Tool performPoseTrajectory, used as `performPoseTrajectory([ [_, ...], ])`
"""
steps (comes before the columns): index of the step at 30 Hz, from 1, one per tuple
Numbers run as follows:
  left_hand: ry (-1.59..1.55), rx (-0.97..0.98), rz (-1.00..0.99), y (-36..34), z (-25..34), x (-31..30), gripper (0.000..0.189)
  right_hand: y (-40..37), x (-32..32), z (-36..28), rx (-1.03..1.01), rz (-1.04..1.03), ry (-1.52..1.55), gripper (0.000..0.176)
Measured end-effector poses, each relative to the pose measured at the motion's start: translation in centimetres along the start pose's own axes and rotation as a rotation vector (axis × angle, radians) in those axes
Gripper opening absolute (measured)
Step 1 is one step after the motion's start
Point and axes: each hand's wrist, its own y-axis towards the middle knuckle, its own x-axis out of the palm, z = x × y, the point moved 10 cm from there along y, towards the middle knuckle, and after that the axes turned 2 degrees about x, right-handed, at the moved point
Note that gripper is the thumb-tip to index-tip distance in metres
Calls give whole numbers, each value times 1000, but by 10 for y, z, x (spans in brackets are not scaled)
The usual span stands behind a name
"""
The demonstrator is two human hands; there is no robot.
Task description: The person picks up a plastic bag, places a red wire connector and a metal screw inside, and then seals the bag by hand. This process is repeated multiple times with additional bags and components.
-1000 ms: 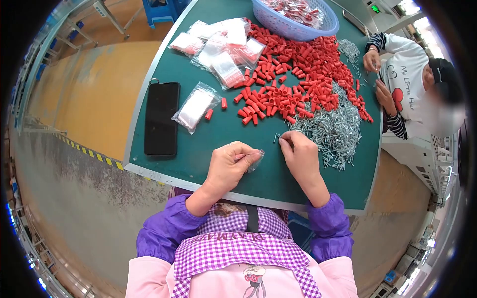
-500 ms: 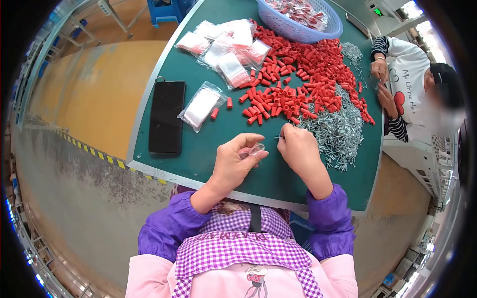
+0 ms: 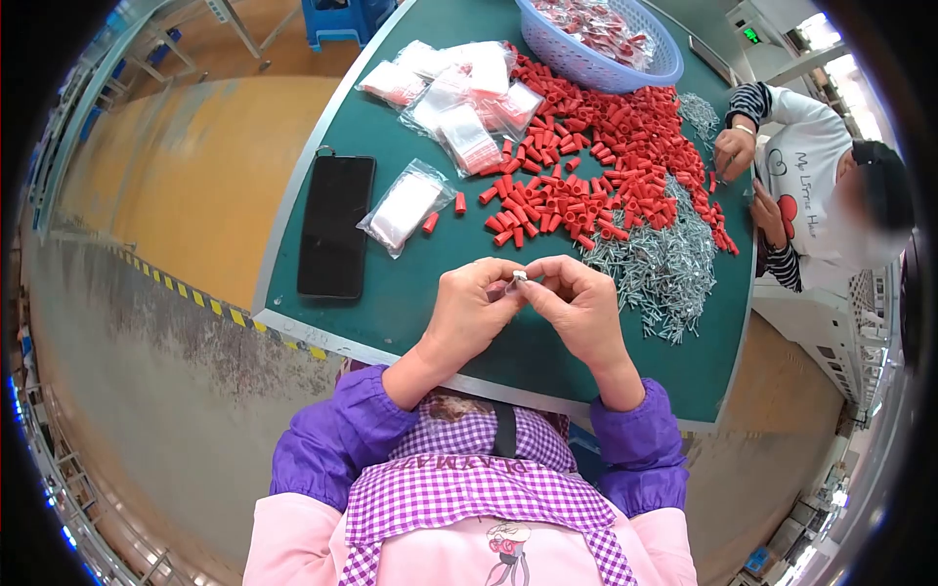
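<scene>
My left hand (image 3: 467, 311) pinches a small clear plastic bag (image 3: 519, 276), of which only a bit shows between the fingertips. Against it, my right hand (image 3: 584, 305) is closed, thumb and fingers pressed together at the bag's top; what lies inside that pinch is hidden. Both hands are held over the near part of the green table (image 3: 410, 327). Beyond my right hand spreads a heap of silver screws (image 3: 664, 269). Past the fingertips lies a big pile of red tapered plastic sleeves (image 3: 625, 146).
A black phone (image 3: 337, 230) lies at the left, beside a packet of clear bags (image 3: 405, 208). More bag packets (image 3: 469, 132) sit farther back. A blue basket (image 3: 606, 59) holds filled bags. Across the right edge, a co-worker's hand (image 3: 735, 151) works near more screws (image 3: 697, 112).
My right hand has moved left from beside the screw heap and now meets my left hand at the bag. The co-worker's hands have moved apart.
</scene>
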Motion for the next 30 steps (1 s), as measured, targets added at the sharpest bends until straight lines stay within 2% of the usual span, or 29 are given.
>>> performPoseTrajectory([
  [3, -12, 15, 13, -1, 3, -4, 17, -4, -2, -9, -47, 18, -51, 13],
  [6, 5, 11, 29, -2, 10, -7, 20, -3, -5, -11, -55, 75, 101, 12],
  [7, 17, 11, 39, -2, 12, -8, 21, -1, -13, -2, 17, 108, 73, 12],
  [8, 4, 58, 64, -4, 17, -11, 22, 3, -18, 0, -1, 152, 33, 11],
  [10, -22, 150, 109, -7, 25, -17, 24, 10, -13, -23, -291, 190, -216, 14],
  [13, 160, 186, 92, -4, 31, -21, 25, 17, 12, -37, -499, 156, -482, 20],
  [16, 155, 236, 90, -6, 43, -25, 24, 23, 30, -39, -577, 147, -761, 22],
  [17, 70, 98, 76, -3, 20, -26, 24, 26, 33, -35, -545, 112, -783, 20],
  [23, -147, -23, 33, -4, 4, -25, 27, 31, 31, -22, -464, 106, -781, 14],
  [26, -195, -27, 10, -3, 3, -22, 28, 29, 24, -12, -359, 108, -749, 16],
  [30, -93, -44, 13, -4, 6, -26, 26, 25, 13, -14, -307, 132, -740, 12],
])
